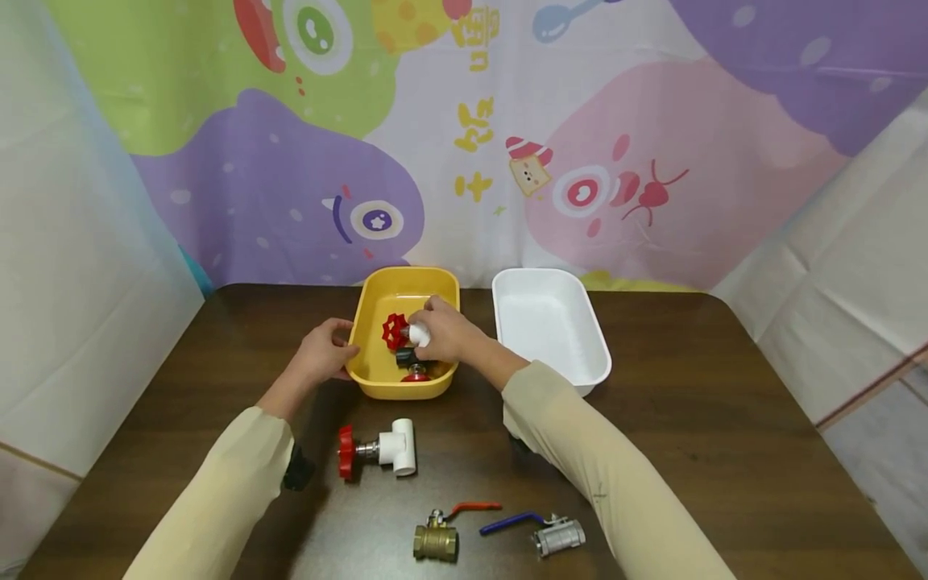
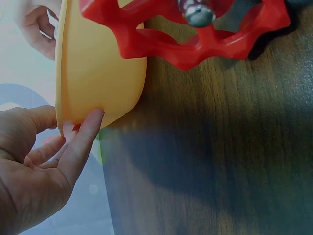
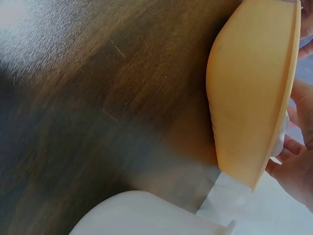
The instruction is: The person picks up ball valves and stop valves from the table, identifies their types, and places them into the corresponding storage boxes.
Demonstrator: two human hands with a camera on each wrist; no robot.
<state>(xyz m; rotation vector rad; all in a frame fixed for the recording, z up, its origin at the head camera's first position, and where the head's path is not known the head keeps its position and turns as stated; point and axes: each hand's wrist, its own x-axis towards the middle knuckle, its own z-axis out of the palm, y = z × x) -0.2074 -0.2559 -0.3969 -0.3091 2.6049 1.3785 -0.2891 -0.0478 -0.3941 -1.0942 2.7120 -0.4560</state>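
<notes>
A yellow plastic tray (image 1: 370,354) stands at the back of the table. My left hand (image 1: 322,353) pinches its left rim, thumb on the rim and fingers against the outer wall, as the left wrist view also shows. Reaching over the right side, my right hand (image 1: 445,332) grips the white body of a stop valve with a red handwheel (image 1: 395,331) inside the tray. Beneath that hand lies a second valve with a black body (image 1: 406,358) and a red wheel, partly covered. In the right wrist view, the tray wall (image 3: 249,93) hides most of the tray's contents.
A white tray (image 1: 547,322) stands to the right of the yellow one. Nearer on the table lie a white tee valve (image 1: 395,448) with a red wheel, a brass ball valve (image 1: 436,542) with an orange-red lever, and a silver ball valve (image 1: 560,536) with a blue lever.
</notes>
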